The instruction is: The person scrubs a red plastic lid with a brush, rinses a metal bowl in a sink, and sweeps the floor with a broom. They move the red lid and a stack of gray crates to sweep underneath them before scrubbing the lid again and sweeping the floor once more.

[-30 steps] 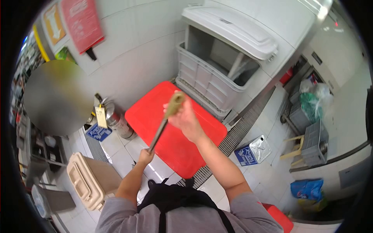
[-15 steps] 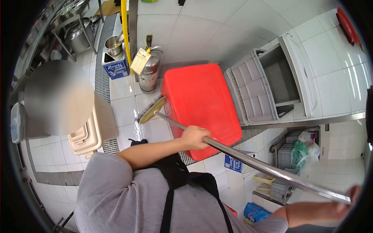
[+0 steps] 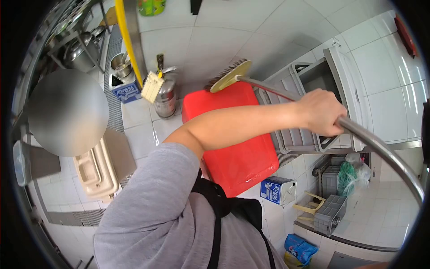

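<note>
My left hand [image 3: 320, 112] is closed around the metal pole of a long-handled scrub brush [image 3: 230, 77]. Its yellowish head, edged with dark bristles, is up by the white tiled wall, over the far edge of a large red plastic box [image 3: 237, 166]. My bare left forearm stretches across the box and covers part of its top. The pole runs down to the right and out of the picture. My right hand is out of sight; only a sliver of skin shows at the bottom right edge.
A fire extinguisher [image 3: 165, 101] stands left of the box. Grey crates [image 3: 291, 130] are to its right. A blue-and-white tin [image 3: 277, 190] sits near the box, with a beige stool [image 3: 311, 206] beyond. A beige lidded bin [image 3: 96, 168] is at left, beside a blurred patch.
The brush head has moved from the floor left of the red box up to the wall behind it. My left hand has shifted right and up; my right hand has left the view.
</note>
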`<state>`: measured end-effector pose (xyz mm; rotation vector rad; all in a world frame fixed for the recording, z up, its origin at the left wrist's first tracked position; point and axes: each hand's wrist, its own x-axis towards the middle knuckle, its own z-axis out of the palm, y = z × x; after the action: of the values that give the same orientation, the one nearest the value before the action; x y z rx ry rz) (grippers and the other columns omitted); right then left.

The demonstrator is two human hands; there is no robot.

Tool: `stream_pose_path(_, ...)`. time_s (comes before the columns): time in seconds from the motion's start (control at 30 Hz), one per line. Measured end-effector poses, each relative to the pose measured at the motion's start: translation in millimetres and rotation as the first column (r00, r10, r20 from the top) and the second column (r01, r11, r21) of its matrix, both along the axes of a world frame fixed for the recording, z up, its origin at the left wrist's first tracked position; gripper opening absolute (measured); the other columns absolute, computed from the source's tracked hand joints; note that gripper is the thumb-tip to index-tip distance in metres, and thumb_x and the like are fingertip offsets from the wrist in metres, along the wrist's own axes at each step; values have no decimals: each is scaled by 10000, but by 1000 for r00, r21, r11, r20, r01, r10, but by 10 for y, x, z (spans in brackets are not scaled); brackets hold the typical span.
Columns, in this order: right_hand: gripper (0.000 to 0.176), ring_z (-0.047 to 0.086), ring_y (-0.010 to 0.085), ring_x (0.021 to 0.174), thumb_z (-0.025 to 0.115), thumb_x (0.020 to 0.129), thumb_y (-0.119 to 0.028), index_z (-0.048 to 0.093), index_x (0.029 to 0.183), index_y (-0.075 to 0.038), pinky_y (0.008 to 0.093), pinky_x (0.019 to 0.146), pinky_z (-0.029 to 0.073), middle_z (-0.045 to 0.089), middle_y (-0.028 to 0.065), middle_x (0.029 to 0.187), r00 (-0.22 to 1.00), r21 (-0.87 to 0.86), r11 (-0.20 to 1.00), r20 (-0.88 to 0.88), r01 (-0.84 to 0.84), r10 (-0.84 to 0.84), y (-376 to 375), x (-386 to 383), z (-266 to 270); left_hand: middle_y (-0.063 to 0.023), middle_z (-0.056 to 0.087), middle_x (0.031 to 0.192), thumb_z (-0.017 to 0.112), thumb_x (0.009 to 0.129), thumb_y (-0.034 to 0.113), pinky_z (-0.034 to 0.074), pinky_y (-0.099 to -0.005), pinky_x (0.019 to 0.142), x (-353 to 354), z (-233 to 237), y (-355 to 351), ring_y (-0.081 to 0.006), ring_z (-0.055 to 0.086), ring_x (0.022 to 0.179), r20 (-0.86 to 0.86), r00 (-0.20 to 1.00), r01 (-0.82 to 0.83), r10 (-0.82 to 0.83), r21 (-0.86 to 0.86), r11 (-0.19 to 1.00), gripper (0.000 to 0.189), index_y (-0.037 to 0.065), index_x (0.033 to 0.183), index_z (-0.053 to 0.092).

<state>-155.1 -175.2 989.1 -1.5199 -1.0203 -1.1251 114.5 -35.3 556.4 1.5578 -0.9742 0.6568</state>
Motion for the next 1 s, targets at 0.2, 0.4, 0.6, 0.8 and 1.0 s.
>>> stream_pose_path(0.2,272,343,105,437,360,909,-249,372,681,-101,235,417,351,311,-31,522,974,-34,975,63,221,-219,596,1507,-517,-100,492,535,639,663,248,373,-380,492,1713,-466,-400,-310,491,550,-277,958,-116,76,-133,984,266,64,566,472)
stream_pose_path(0.4,183,328,77,430,382,862,-111,371,681,-86,218,410,342,327,-34,512,979,-249,949,-14,194,-203,1035,3021,-1699,-84,443,766,675,663,158,329,-366,692,2318,-656,-824,-277,436,770,-317,948,-188,18,-515,836,251,87,737,447)
stream_pose_path(0.6,95,306,157,530,475,721,-114,444,648,-60,359,564,258,342,51,572,935,-6,981,-304,192,-184,826,4151,-3356,-125,449,903,679,592,88,362,-392,742,3054,-1987,-1061,-314,437,863,-737,620,-445,267,-50,894,347,84,866,467)
stream_pose_path(0.8,224,481,176,512,623,711,-21,420,795,-62,298,508,404,491,73,602,866,-49,946,-391,320,-313,991,4932,-5421,-170,444,1010,740,500,143,398,-420,749,3247,-3683,-971,-366,441,923,-880,429,-274,202,87,958,460,107,892,501)
stream_pose_path(1.0,240,500,169,561,523,692,113,380,803,-44,307,514,430,491,111,638,808,216,891,-542,400,-231,889,5010,-5820,-130,515,655,721,643,277,437,-365,619,3348,-3828,-805,-276,539,679,-766,549,287,-333,-201,937,311,43,626,518)
